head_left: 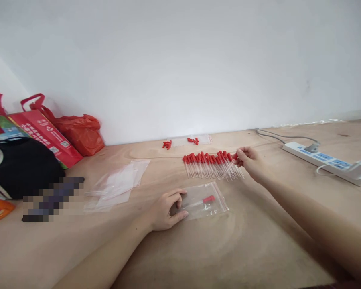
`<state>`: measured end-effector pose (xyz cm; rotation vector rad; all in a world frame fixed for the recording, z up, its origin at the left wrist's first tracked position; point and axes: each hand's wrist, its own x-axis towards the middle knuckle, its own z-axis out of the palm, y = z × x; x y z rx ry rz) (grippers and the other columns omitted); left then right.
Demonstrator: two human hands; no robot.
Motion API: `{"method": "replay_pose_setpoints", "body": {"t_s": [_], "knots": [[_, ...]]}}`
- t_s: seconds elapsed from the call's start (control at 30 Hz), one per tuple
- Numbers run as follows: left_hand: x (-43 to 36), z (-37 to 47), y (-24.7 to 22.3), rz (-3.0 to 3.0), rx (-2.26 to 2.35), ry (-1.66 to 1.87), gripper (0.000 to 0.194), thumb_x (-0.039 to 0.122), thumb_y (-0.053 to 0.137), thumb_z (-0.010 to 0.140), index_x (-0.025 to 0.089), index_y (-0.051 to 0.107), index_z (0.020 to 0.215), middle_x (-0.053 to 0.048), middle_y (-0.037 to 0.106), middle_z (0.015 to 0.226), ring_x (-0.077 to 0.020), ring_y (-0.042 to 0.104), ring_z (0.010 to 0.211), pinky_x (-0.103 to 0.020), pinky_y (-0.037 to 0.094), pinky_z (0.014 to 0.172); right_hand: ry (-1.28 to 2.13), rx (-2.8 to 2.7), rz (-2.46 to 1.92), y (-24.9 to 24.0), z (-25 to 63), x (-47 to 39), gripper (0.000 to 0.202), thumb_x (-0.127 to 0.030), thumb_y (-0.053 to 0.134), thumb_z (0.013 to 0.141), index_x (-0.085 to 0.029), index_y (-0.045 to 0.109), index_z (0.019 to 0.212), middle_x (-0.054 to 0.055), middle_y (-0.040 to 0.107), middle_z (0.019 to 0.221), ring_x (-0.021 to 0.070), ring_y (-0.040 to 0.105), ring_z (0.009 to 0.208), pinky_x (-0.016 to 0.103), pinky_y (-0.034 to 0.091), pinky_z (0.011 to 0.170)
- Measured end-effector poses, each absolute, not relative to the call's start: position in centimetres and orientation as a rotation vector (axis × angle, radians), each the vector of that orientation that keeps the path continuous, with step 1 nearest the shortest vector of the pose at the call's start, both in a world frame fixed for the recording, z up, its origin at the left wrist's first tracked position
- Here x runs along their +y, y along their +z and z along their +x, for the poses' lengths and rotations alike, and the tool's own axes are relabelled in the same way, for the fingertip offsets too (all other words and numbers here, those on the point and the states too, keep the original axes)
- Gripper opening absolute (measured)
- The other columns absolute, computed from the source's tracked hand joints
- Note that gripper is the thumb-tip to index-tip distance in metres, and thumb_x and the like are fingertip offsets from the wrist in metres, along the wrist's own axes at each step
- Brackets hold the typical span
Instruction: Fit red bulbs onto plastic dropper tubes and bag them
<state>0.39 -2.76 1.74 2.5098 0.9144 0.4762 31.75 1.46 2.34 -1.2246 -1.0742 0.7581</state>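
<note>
A clear zip-lock bag (195, 206) lies flat with one red-bulbed dropper (208, 199) inside it. At its left end, my left hand (168, 210) holds the bag against the tabletop, fingers curled and thumb on the near side. Farther back, many clear droppers with red bulbs (203, 158) are laid in a row, bulbs toward the wall. My right hand (248, 160) is closed at the right end of that row, pinching a dropper (235, 156) by its red bulb. Its clear tube slants down to the left over the others.
Flat zip bags (117, 184) are piled on the left. Loose red bulbs (167, 145) and another clear bag (204, 139) lie by the wall. A power strip (327, 162) with cables stands right. Shopping bags (48, 132) and a black bag (24, 168) crowd the left.
</note>
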Motion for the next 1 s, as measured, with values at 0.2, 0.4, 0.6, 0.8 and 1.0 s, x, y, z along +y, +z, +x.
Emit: {"method": "replay_pose_setpoints", "body": {"t_s": [0.2,0.4,0.6,0.8,1.0], "knots": [[-2.8,0.4,1.8,2.527,0.911,0.465,0.016,0.030,0.053,0.076,0.019,0.042,0.075,-0.010,0.053,0.114,-0.0220,0.051,0.105,-0.034,0.041,0.083,0.962,-0.777,-1.125,-0.7,30.8,-2.2,0.031,-0.044,0.065,0.065,-0.019,0.047,0.070,-0.002,0.057,0.061,0.0076,0.052,0.048,0.019,0.043,0.044],[-2.6,0.3,1.7,2.549,0.879,0.454,0.027,0.030,0.053,0.077,0.021,0.044,0.101,-0.007,0.051,0.116,-0.0209,0.050,0.106,-0.034,0.040,0.088,1.138,-0.655,-1.027,-1.0,28.4,-2.9,0.030,-0.039,0.071,0.060,-0.020,0.050,0.068,-0.001,0.058,0.063,0.0101,0.058,0.055,0.021,0.049,0.050],[-2.7,0.4,1.8,2.554,0.896,0.451,0.035,0.029,0.053,0.078,0.022,0.043,0.111,-0.006,0.050,0.118,-0.0206,0.049,0.106,-0.035,0.040,0.090,1.318,-0.915,-1.112,-0.7,27.4,-4.0,0.033,-0.040,0.072,0.058,-0.018,0.052,0.072,-0.001,0.060,0.062,0.0097,0.059,0.057,0.021,0.050,0.054],[-2.6,0.3,1.7,2.556,0.904,0.422,0.039,0.032,0.052,0.079,0.023,0.041,0.115,-0.006,0.049,0.121,-0.0212,0.048,0.108,-0.036,0.039,0.092,1.362,-1.283,-1.234,-1.0,27.0,-4.2,0.035,-0.041,0.070,0.058,-0.015,0.055,0.076,-0.004,0.058,0.057,0.0017,0.037,0.031,0.016,0.028,0.029],[-2.5,0.4,1.6,2.547,0.849,0.464,0.039,0.032,0.052,0.079,0.023,0.042,0.115,-0.005,0.049,0.120,-0.0207,0.048,0.108,-0.034,0.039,0.091,1.311,-1.339,-1.208,-1.0,25.6,-3.7,0.036,-0.044,0.065,0.061,-0.015,0.054,0.079,0.002,0.064,0.072,0.0011,0.035,0.033,0.017,0.025,0.030]]}}
